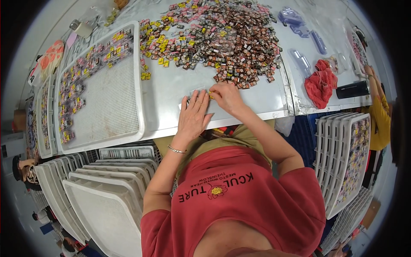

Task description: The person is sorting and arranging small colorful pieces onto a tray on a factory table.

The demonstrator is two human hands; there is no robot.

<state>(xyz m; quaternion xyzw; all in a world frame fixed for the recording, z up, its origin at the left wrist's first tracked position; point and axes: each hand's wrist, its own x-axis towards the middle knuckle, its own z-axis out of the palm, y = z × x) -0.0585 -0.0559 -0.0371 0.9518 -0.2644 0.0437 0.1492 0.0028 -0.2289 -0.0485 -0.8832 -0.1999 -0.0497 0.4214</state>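
Note:
My left hand [195, 113] lies flat near the table's front edge, fingers stretched out over a clear plastic piece [196, 91] that it mostly covers. Close beside it, my right hand [227, 97] pinches a small yellow square piece [211, 96] against the left fingertips. Just beyond both hands spreads a large pile of small square pieces [239, 51], mostly brown and black, with pink ones among them. Several yellow pieces [162, 45] lie loose at the pile's left side.
A white mesh tray [112, 94] at the left holds rows of filled clear packs. Stacked white trays [102, 201] stand below the table at the left, and more racks [342, 158] at the right. A red cloth [320, 85], clear plastic shells [293, 18] and a black cylinder [352, 90] lie at the right.

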